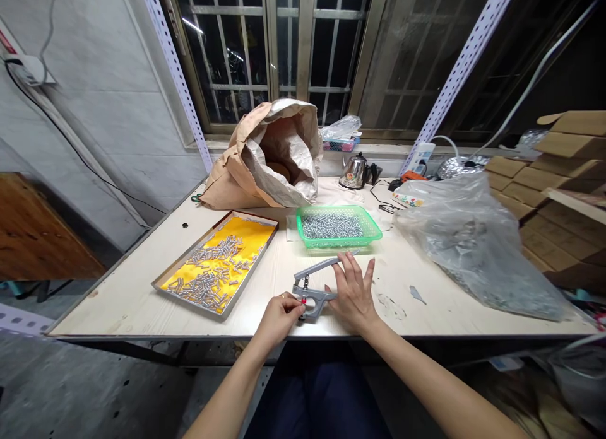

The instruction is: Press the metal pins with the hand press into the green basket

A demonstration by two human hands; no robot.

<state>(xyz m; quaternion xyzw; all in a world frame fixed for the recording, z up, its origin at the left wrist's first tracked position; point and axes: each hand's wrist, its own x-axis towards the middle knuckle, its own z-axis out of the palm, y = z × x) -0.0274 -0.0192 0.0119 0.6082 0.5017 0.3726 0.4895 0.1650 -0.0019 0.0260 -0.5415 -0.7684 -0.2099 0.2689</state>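
Note:
A grey hand tool [318, 310] lies at the table's front edge, with two spread handles and a dark coil spring [306, 280] between them. My right hand [353, 294] holds it from the right, fingers over the tip of the upper handle and thumb side at the lower part. At its left end, my left hand [280, 318] is closed in a pinch beside a small red knob [303, 301]; what sits between these fingertips is hidden. Left of the hands, small silver springs [208, 287] lie on yellow lining in a shallow tray [230, 312]. Behind the tool stands a green basket [338, 242] of small metal pieces [331, 226].
A large open paper sack [227, 180] leans at the back. Near the window stand a metal kettle [354, 171] and cables. A clear plastic bag [468, 237] covers the table's right side, beside stacked cardboard boxes [563, 174]. A grey scrap [416, 293] lies right of my hands.

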